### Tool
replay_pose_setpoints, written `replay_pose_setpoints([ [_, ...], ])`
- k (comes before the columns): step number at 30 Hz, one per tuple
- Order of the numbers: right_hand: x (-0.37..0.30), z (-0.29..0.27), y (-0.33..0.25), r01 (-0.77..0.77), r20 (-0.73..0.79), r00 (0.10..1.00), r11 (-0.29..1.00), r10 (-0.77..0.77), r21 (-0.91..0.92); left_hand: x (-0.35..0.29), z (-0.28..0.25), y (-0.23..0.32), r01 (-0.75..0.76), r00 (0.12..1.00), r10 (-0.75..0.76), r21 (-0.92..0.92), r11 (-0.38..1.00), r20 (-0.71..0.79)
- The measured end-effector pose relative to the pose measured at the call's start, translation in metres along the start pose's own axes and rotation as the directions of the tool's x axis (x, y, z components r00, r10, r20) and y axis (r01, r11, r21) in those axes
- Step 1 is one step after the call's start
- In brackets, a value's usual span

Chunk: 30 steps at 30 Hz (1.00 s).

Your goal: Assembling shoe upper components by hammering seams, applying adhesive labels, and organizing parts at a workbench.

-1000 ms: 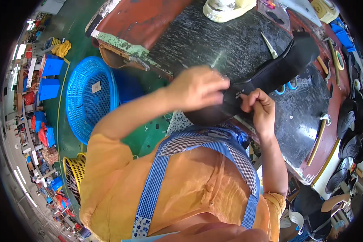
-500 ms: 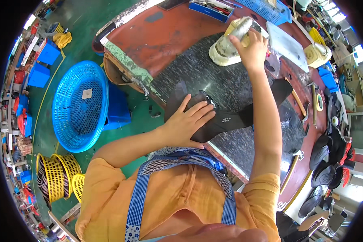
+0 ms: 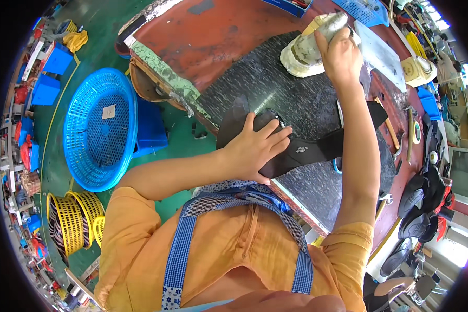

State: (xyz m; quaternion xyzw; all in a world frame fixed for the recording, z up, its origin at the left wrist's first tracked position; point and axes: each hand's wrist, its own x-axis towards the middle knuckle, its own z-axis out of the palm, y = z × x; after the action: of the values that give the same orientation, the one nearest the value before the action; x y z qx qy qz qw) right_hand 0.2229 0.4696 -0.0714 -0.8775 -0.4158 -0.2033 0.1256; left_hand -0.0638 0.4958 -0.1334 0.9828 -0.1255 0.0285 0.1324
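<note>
Left hand [image 3: 255,148] flat on black shoe upper [image 3: 301,151] mid-frame, right hand [image 3: 342,52] gripping glue-crusted pot [image 3: 304,49] at top, blue basket [image 3: 100,129] left

left hand [image 3: 255,151] flat, fingers spread; right hand [image 3: 342,52] gripping

The bench [image 3: 203,36] is worn red with a chipped pale-green edge, and a black mat [image 3: 275,88] flecked with grey covers its middle. A plain black cut piece [image 3: 307,151] lies on the mat. The pot [image 3: 301,54] is cream, streaked with yellow. The person's shirt [image 3: 229,249] is orange, crossed by blue-and-white checked apron straps [image 3: 179,255]. On the green floor [image 3: 99,26] stand a bright blue mesh basket [image 3: 101,130] and yellow baskets [image 3: 73,218].
</note>
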Motion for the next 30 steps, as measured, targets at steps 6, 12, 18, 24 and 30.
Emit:
replay_pose_setpoints([
  [6, 0.006, -0.006, 0.010, -0.169, -0.089, 0.968, 0.876, 0.233, 0.452, -0.012, -0.001, -0.001, 0.024, 0.998, -0.025, -0.005, 1.000, -0.052],
  [12, 0.036, -0.018, 0.024, -0.201, -0.126, 0.908, 0.680, 0.399, 0.705, -0.026, 0.009, -0.002, 0.035, 0.984, -0.054, -0.117, 0.993, -0.171],
  [18, 0.051, -0.002, 0.035, -0.226, -0.149, 0.954, 0.952, 0.259, 0.209, -0.023, 0.013, -0.008, 0.018, 0.977, -0.045, -0.128, 0.992, -0.208],
  [24, 0.004, -0.006, 0.000, 0.114, -0.557, 0.824, 0.934, 0.101, 0.338, -0.028, 0.018, -0.014, 0.033, 0.980, -0.052, -0.099, 0.995, -0.190],
  [30, -0.017, 0.001, -0.022, 0.250, -0.236, 0.944, 0.966, -0.229, 0.063, -0.027, 0.021, -0.016, 0.036, 0.982, -0.059, -0.128, 0.991, -0.177],
])
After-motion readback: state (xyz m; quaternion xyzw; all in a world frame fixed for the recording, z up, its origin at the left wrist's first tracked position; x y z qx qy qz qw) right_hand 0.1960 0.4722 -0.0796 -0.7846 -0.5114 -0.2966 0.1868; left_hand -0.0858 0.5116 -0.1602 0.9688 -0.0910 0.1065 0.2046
